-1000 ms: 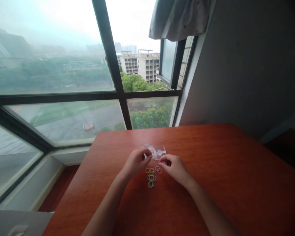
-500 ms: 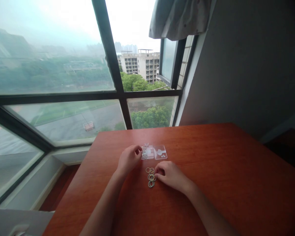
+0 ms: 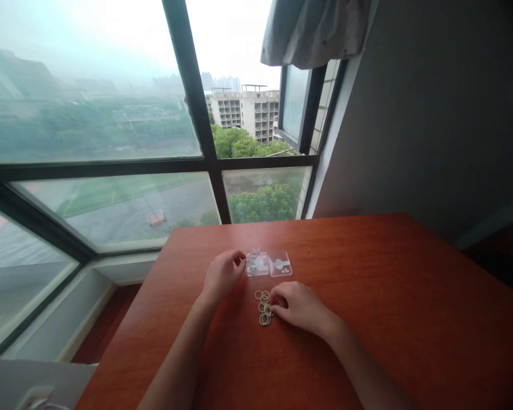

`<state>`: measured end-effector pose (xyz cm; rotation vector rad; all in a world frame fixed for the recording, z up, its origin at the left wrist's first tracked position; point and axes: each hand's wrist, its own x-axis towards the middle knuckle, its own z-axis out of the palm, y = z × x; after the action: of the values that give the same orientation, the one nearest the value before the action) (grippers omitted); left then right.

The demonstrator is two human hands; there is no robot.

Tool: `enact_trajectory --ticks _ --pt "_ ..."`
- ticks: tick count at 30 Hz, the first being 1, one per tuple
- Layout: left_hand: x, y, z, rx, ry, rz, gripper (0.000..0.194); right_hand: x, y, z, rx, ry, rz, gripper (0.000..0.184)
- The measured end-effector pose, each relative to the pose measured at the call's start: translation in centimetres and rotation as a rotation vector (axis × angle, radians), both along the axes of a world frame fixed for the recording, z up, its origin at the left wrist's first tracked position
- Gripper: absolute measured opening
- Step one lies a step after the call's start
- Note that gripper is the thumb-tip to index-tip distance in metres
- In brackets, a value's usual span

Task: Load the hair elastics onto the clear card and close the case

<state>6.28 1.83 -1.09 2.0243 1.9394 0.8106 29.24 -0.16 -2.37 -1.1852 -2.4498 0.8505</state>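
Observation:
A clear plastic box (image 3: 257,264) lies opened out on the table, with several small rings in its left part. Its see-through lid (image 3: 280,264) bears a white print. My left hand (image 3: 223,274) is at the box's left edge, thumb and fingers curled together against it. Nearer to me lies a loose cluster of thin, pale green and yellowish rings (image 3: 264,308) that look like hair ties, some overlapping. My right hand (image 3: 301,304) comes in from the right, its thumb and forefinger closed on a ring at the cluster's right side; the other fingers are curled.
The reddish-brown wooden table (image 3: 367,273) stretches widely to the right. Beyond its far edge are window panes in a dark frame (image 3: 216,166), one sash open. A grey curtain (image 3: 316,34) hangs above, and a dark wall (image 3: 423,125) stands at the right.
At the cluster, the rings by my right fingertips have shifted slightly, and the right hand has moved slightly toward me. My left hand stays at the box.

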Motion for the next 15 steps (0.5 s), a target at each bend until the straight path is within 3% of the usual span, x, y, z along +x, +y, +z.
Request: enact_trajectory --ticks 10,15 --pt "0.06 -0.08 -0.05 -0.008 0.000 -0.031 0.014 0.38 0.02 0.65 0.069 -0.155 0.014 0.012" --pt "0.18 -0.12 0.05 0.004 -0.010 -0.051 0.014 0.46 0.23 0.70 0.080 -0.104 -0.037 0.011"
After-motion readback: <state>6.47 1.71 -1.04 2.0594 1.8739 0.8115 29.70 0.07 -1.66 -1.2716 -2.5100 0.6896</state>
